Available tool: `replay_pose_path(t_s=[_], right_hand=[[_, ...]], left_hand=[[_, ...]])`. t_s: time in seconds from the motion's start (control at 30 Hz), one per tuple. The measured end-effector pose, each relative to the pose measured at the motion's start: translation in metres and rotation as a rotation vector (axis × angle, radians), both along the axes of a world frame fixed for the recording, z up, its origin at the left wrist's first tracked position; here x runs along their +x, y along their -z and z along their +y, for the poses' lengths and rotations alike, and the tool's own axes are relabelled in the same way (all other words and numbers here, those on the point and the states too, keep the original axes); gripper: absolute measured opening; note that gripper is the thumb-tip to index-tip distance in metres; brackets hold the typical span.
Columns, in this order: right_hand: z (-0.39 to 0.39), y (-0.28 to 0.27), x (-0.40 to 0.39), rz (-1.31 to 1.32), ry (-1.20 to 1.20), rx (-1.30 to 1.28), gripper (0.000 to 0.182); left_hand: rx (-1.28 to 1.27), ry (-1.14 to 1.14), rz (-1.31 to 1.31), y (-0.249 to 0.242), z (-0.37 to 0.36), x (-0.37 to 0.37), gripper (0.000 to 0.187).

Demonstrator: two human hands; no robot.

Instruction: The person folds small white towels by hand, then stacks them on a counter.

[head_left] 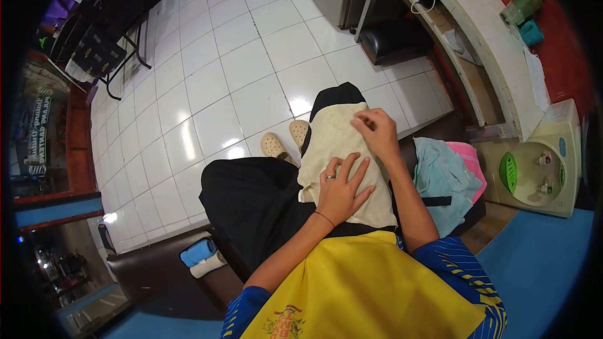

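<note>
A cream cloth (328, 133) lies spread over my right thigh, on black trousers (248, 194). My left hand (342, 189) rests flat on the lower part of the cloth, fingers spread, with a ring on one finger. Above the cloth's upper right edge is my right hand (375, 127), its fingers curled and the thumb near the index finger. Whether anything is between those fingertips is too small to tell.
Light blue cloth (440, 172) and pink cloth (471, 162) lie on the seat to the right. Rolled blue and cream cloths (200, 254) sit on the brown bench (151, 273) at left. A water dispenser (565, 169) stands at right. Beige clogs (272, 145) are on the tiles.
</note>
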State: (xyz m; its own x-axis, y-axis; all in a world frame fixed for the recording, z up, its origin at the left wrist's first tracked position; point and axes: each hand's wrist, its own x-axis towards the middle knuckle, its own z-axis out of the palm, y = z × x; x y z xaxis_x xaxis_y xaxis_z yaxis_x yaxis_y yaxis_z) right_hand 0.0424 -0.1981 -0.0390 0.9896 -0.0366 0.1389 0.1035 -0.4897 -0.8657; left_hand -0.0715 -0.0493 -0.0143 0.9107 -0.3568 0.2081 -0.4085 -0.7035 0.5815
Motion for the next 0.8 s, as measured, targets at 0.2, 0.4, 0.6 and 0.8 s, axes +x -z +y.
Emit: replay_pose_path(t_s=[0.2, 0.4, 0.6, 0.8], right_hand=[[-0.006, 0.022, 0.021, -0.248, 0.183, -0.108, 0.013], [-0.064, 0.011, 0.017, 0.018, 0.348, -0.239, 0.018], [-0.062, 0.015, -0.005, -0.032, 0.321, -0.028, 0.021], [0.011, -0.015, 0.014, -0.11, -0.133, -0.221, 0.021]], left_hand=[[-0.005, -0.003, 0.026, -0.002, 0.002, -0.002, 0.061], [-0.035, -0.009, 0.026, -0.001, 0.002, -0.001, 0.061], [-0.037, -0.009, 0.033, -0.002, 0.003, 0.0, 0.06], [-0.017, -0.006, 0.022, -0.002, 0.001, -0.001, 0.059]])
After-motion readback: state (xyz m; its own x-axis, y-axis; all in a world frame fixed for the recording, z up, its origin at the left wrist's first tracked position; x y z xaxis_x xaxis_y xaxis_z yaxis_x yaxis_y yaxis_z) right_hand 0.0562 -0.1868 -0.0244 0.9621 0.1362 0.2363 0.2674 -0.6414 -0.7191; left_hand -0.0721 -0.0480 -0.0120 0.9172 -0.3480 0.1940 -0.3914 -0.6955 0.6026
